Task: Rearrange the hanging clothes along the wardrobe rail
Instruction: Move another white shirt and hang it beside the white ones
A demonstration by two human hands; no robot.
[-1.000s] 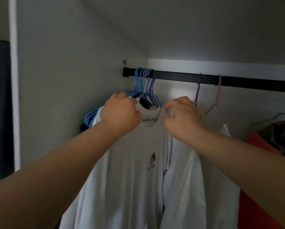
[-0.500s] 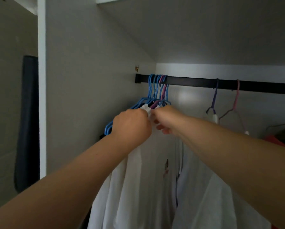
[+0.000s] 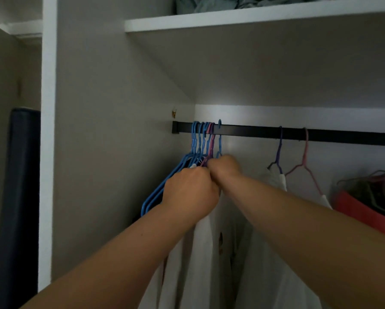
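Note:
A black wardrobe rail (image 3: 254,132) runs across the cupboard. At its left end hangs a tight bunch of blue and pink hangers (image 3: 203,139). My left hand (image 3: 190,192) grips the neck and collar of a white T-shirt (image 3: 211,253) just under that bunch. My right hand (image 3: 223,167) touches the left one and holds the base of a blue hanger whose hook sits slightly raised over the rail. Further right hang a purple hanger (image 3: 278,152) and a pink hanger (image 3: 305,152), each carrying a white garment.
The wardrobe's side wall (image 3: 120,152) stands close to the left of the bunch. A white shelf (image 3: 231,18) with folded cloth sits above. Red and dark clothes (image 3: 365,206) hang at the far right. A dark panel (image 3: 19,197) stands outside the cupboard.
Both hands have moved together and up to the hanger bunch at the rail's left end. One blue hook now sits a little apart on the right of the bunch. The camera has tilted upward.

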